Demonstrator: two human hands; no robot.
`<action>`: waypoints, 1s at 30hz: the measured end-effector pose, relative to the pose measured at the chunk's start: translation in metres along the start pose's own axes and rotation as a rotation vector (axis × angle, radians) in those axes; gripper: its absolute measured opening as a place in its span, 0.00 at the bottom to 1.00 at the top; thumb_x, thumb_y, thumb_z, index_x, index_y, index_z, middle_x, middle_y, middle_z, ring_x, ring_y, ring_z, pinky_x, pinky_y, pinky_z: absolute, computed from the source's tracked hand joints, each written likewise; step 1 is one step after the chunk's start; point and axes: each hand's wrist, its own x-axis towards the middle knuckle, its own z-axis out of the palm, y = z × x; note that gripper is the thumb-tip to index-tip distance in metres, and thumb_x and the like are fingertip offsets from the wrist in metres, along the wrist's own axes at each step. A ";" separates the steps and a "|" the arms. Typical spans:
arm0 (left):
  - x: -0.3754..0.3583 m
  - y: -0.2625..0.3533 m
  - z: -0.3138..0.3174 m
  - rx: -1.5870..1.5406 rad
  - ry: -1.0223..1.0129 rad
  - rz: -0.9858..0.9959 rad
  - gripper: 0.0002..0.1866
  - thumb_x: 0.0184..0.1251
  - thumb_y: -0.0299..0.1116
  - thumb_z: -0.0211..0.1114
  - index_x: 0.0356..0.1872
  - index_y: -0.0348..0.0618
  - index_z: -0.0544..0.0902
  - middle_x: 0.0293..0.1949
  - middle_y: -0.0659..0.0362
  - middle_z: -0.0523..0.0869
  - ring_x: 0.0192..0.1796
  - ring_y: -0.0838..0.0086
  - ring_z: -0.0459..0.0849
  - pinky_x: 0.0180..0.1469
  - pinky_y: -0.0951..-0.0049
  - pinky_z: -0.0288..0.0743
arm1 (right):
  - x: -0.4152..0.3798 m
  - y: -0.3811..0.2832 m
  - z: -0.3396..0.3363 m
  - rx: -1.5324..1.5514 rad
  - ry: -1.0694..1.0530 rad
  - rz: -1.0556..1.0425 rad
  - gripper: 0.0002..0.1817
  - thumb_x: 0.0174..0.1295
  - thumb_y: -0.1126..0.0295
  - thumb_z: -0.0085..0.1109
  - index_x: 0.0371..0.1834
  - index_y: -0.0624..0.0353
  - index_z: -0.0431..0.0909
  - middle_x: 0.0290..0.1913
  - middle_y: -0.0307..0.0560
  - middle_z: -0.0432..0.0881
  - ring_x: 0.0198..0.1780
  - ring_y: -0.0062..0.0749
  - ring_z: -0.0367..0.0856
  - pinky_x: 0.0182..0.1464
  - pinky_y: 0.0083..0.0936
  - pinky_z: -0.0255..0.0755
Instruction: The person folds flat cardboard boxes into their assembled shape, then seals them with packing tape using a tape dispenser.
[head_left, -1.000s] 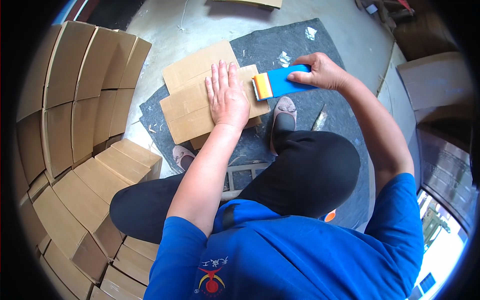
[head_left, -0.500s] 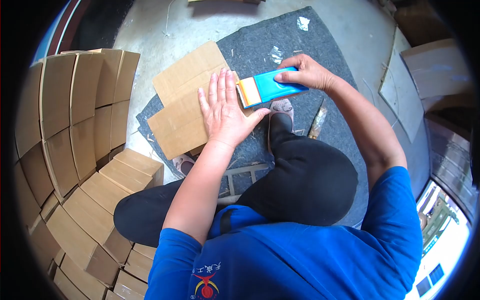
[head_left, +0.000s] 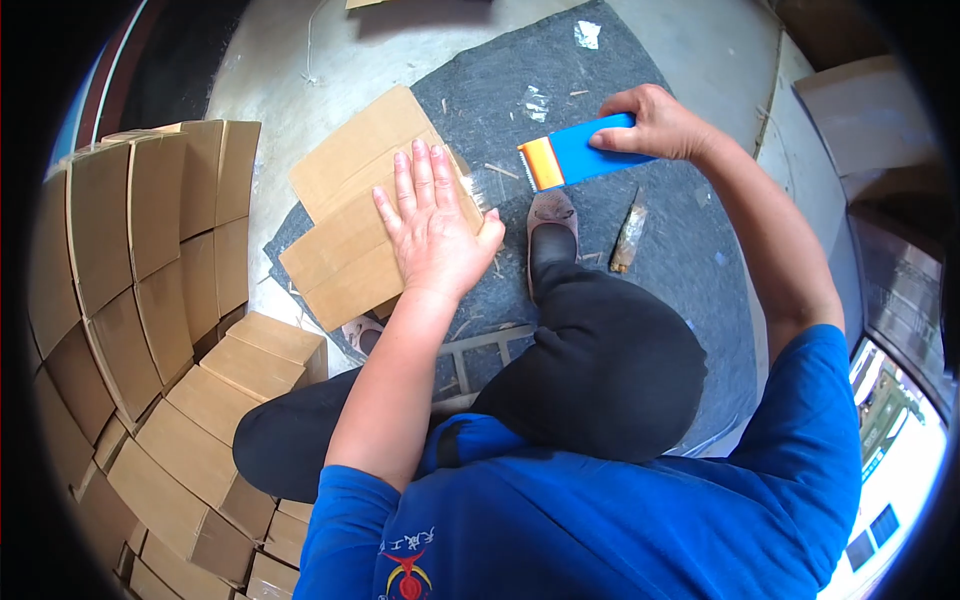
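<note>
My left hand (head_left: 433, 235) lies flat with fingers spread on a brown cardboard box (head_left: 345, 260), pressing its top. One box flap (head_left: 355, 145) stretches away at the far side. A shiny strip of clear tape (head_left: 487, 190) shows at the box's right edge, near my thumb. My right hand (head_left: 655, 125) is closed around a blue tape dispenser (head_left: 595, 150). Its orange end (head_left: 541, 163) has a toothed edge that points left, apart from the box. My right palm hides the dispenser's far end.
A grey mat (head_left: 660, 260) covers the floor under my feet. On it lies a knife with a wrapped handle (head_left: 628, 238), among scraps. Stacked cardboard boxes (head_left: 130, 220) stand at the left, with more boxes (head_left: 190, 430) beside my knee. A low frame (head_left: 480, 350) lies between my legs.
My right hand has drawn the tape dispenser right, away from the box edge and my left hand. The shiny tape strip now shows there. My left hand stays flat on the box.
</note>
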 end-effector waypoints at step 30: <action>-0.019 -0.019 0.013 -0.296 0.396 0.237 0.15 0.61 0.16 0.57 0.46 0.39 0.86 0.54 0.52 0.82 0.64 0.56 0.76 0.75 0.46 0.51 | 0.020 0.008 0.151 -0.577 0.205 0.237 0.16 0.62 0.64 0.58 0.52 0.54 0.81 0.49 0.46 0.81 0.53 0.39 0.75 0.50 0.40 0.66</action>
